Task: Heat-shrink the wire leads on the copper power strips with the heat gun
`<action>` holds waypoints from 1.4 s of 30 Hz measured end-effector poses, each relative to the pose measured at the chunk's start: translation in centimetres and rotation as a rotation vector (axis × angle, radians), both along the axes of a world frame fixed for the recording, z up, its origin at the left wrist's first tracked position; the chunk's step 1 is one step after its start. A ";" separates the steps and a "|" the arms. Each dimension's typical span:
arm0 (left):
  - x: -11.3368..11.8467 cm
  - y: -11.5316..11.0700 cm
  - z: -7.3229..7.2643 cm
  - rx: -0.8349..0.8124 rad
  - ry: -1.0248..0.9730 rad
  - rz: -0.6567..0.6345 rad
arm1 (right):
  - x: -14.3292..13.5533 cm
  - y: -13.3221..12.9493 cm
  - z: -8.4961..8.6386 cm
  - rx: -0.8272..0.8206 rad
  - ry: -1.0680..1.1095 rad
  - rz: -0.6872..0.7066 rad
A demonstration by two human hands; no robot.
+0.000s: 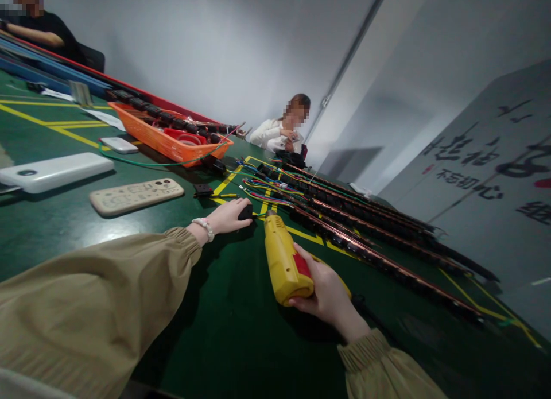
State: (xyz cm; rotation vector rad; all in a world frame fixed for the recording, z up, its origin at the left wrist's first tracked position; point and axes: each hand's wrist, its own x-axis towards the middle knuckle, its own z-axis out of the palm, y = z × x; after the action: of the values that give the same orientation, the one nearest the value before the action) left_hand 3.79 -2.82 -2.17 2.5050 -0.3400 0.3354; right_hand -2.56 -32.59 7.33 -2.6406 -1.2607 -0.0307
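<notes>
My right hand (pixel 322 287) is wrapped round a yellow heat gun (pixel 284 261) with a red patch on its side. Its dark nozzle points away from me, close to a green-yellow wire (pixel 259 215). That wire runs from a small black block (pixel 245 212), which my left hand (pixel 228 217) grips with closed fingers just above the green table (pixel 224 330). Left of the nozzle, a second black piece (pixel 203 190) with a yellow-green wire lies on the table. The fingers of my right hand are partly hidden behind the heat gun.
Long copper bars with black parts (pixel 344 238) and coloured wires lie along the right. An orange basket (pixel 159 139) of parts stands at the back left. Nearer are a phone in a beige case (pixel 136 196) and a white power bank (pixel 55 172). Two people sit beyond the table.
</notes>
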 end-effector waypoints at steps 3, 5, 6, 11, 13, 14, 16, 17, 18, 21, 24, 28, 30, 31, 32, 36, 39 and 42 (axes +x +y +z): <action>0.0 0.0 0.1 0.001 0.003 0.000 | -0.5 0.2 0.1 0.029 0.004 0.060; 0.0 0.0 0.1 0.000 0.007 -0.001 | -0.7 0.4 0.2 0.034 0.010 0.085; 0.1 0.0 0.1 0.000 0.008 -0.001 | -0.8 0.4 0.2 0.037 0.012 0.092; 0.1 0.0 -0.1 0.006 0.010 0.004 | -0.8 0.5 -0.1 0.045 0.015 0.099; 0.2 0.1 -0.2 0.011 0.014 0.006 | -0.8 0.4 -0.1 0.044 0.018 0.099; 0.2 0.1 -0.2 0.012 0.015 0.007 | -0.7 0.5 -0.1 0.044 0.018 0.097; 0.2 0.1 -0.3 0.016 0.015 0.010 | -0.7 0.5 -0.1 0.044 0.021 0.090; 0.3 0.1 -0.3 0.017 0.015 0.011 | -0.6 0.5 -0.1 0.042 0.023 0.083; 0.3 0.1 -0.3 0.016 0.016 0.011 | -0.6 0.5 -0.1 0.038 0.025 0.073; 0.2 0.2 -0.3 0.012 0.016 0.009 | -0.2 0.5 -0.3 0.013 0.029 0.027; 0.1 0.1 -0.2 0.012 0.015 0.009 | 0.3 0.4 -0.4 -0.019 0.021 -0.033; 0.0 0.0 0.1 0.014 0.028 0.019 | 0.7 0.2 -0.5 -0.048 0.009 -0.098; 0.0 0.0 0.1 0.016 0.031 0.023 | 0.8 0.2 -0.5 -0.056 0.001 -0.110; 0.0 0.0 0.1 0.016 0.031 0.024 | 0.8 0.1 -0.5 -0.059 -0.005 -0.112; 0.0 0.0 0.1 0.016 0.031 0.024 | 0.8 0.1 -0.5 -0.061 -0.008 -0.113; 0.0 0.1 0.0 0.011 0.035 0.021 | 0.8 0.1 -0.5 -0.047 0.017 -0.100; 0.0 0.1 0.0 0.010 0.034 0.015 | 0.7 0.1 -0.4 -0.027 0.044 -0.085; 0.0 0.1 0.0 0.006 0.036 0.012 | 0.6 0.0 -0.2 -0.009 0.059 -0.040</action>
State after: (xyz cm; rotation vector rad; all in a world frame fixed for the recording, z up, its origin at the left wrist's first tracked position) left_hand 3.79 -2.76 -2.14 2.5169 -0.3127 0.2941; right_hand -1.96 -32.56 7.13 -2.6535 -1.1926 0.0464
